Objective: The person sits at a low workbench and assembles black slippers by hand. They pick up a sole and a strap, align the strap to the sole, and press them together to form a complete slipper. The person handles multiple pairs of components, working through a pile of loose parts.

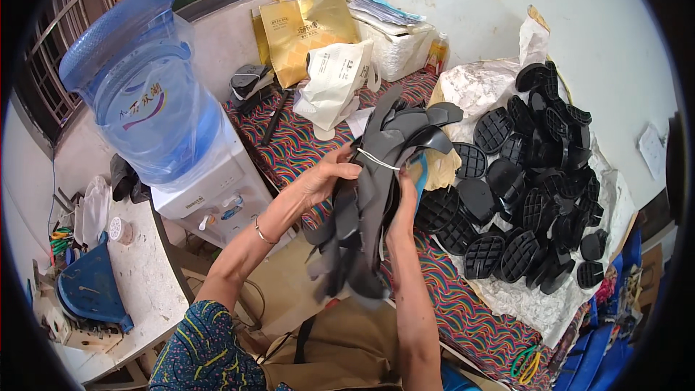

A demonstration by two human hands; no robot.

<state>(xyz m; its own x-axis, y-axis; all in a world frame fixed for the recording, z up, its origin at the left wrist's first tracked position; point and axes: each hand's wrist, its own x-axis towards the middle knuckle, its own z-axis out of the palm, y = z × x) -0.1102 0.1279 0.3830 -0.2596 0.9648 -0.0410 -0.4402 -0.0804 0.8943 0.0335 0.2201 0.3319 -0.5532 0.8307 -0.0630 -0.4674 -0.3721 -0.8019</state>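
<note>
In front of me both hands hold a bundle of dark grey and black flat, curved pieces (pixel 380 146), shaped like shoe insoles. A thin white band (pixel 378 159) runs around its middle. My left hand (pixel 329 177) grips the bundle's left side, thumb lying near the band. On the right side, my right hand (pixel 405 195) is closed around the pieces, its fingers partly hidden behind them. The lower ends of the bundle fan out and look blurred. Right of the bundle lies a heap of black moulded shoe heels (pixel 520 182) with gridded faces, on crumpled white sacking (pixel 478 90).
A wavy-patterned cloth (pixel 463 304) covers the table. At its back stand a gold bag (pixel 308 25), a white bag (pixel 334 80), a foam box (pixel 394 47) and a bottle (pixel 436 54). A water dispenser (pixel 217 181) and a white worktable (pixel 148 275) stand left.
</note>
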